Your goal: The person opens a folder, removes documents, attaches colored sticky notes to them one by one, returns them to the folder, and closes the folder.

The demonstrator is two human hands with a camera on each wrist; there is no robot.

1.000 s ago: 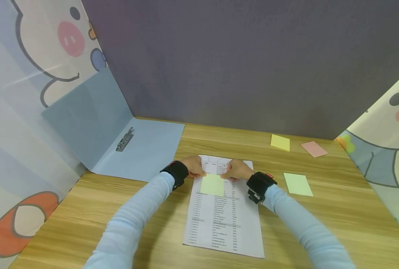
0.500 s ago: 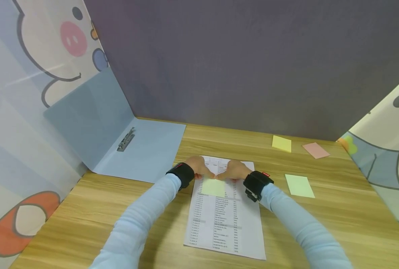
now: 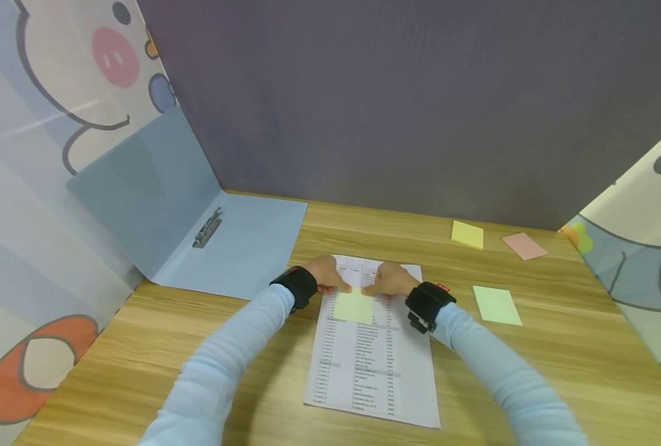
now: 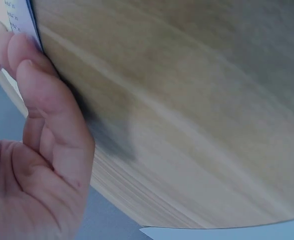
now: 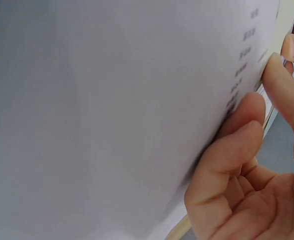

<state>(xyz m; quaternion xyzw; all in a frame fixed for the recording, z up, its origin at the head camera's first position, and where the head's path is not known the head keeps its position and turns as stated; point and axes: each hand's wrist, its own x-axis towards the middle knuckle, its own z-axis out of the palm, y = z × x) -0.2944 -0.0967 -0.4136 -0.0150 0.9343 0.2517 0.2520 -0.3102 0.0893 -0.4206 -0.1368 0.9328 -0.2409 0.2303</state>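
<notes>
A pale yellow-green sticky note [image 3: 354, 310] lies on a stack of printed sheets [image 3: 411, 384] in the head view. My left hand [image 3: 326, 272] and right hand [image 3: 393, 280] are at its top edge, thumb tips touching it a short gap apart. Seen from the left wrist, the fingers [image 4: 54, 110] are loosely bent at the paper's edge over the wood; the thumb is mostly cut off. In the right wrist view my thumb [image 5: 284, 82] presses on the note, while the other fingers [image 5: 221, 165] bend against the sheets. No pinch shows in either hand.
An open light-blue folder [image 3: 252, 241] with a metal clip [image 3: 207, 229] lies at the left. At the right are a yellow note pad [image 3: 467, 235], a pink one [image 3: 525, 246] and a pale green one [image 3: 497, 305]. A dark grey panel [image 3: 363, 111] stands behind the table.
My thumbs slid inward along the note's top edge until they nearly met, then moved a little apart again. Note and sheets keep their places; the head view shifted slightly.
</notes>
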